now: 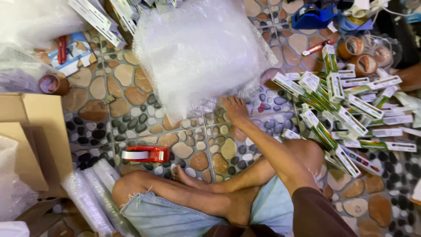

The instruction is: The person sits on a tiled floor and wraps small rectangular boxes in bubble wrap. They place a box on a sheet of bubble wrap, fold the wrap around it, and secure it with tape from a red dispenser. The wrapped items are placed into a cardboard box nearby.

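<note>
Sitting on the pebble-patterned tile floor (131, 92), littered with boxes (346, 109), bubble wrap (197, 52); neither hand shows.

The floor (131, 109) is tiled in a pebble pattern: rounded tan, brown and dark grey stones set in pale grout, with straight joints between the square tiles. Light is even and bright, casting soft shadows. No wall or window shows. A plain cardboard box (33, 136) stands at the left edge.
</note>
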